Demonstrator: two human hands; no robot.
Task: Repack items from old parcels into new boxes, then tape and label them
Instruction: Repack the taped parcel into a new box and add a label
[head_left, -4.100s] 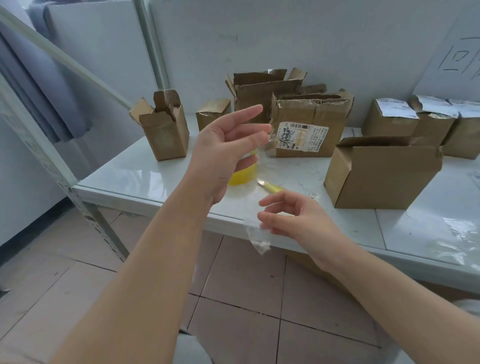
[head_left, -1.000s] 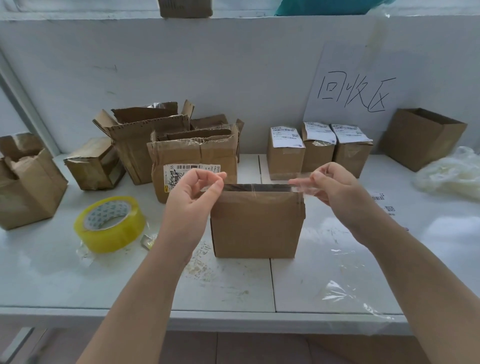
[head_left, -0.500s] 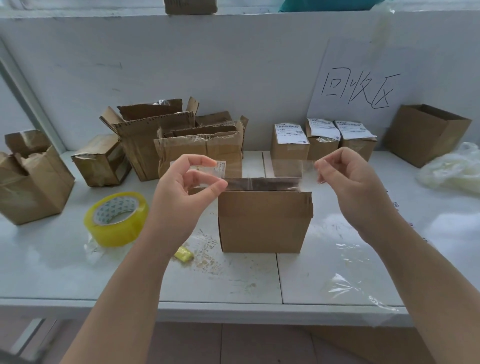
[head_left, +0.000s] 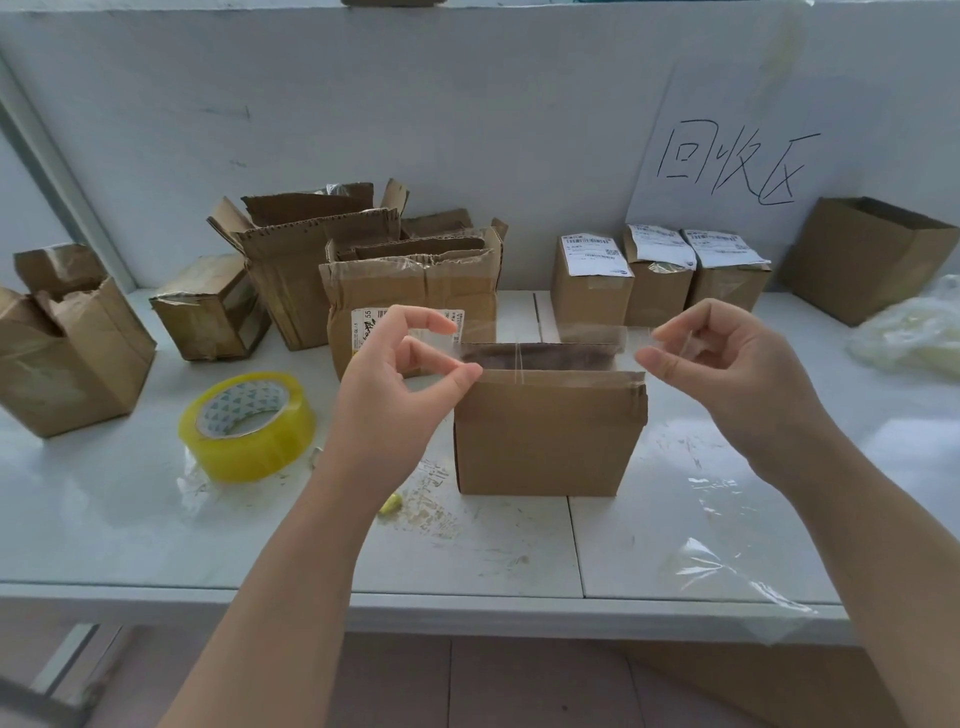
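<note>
Cardboard box (head_left: 545, 441): upright on the white table (head_left: 156, 535).
Clear tape strip (head_left: 540, 344): stretched level just above the box's top edge.
Left hand (head_left: 400, 384): beside the box's upper left corner, thumb and forefinger pinching the strip's left end.
Right hand (head_left: 727, 364): beside the box's upper right corner, curled fingers pinching the strip's right end.
Yellow tape roll (head_left: 247, 426): lying left of the box.

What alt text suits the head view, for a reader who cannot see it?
The left hand and right hand stretch a clear tape strip over a cardboard box on a white table. A tape roll lies left of it; labelled boxes stand behind.
</note>
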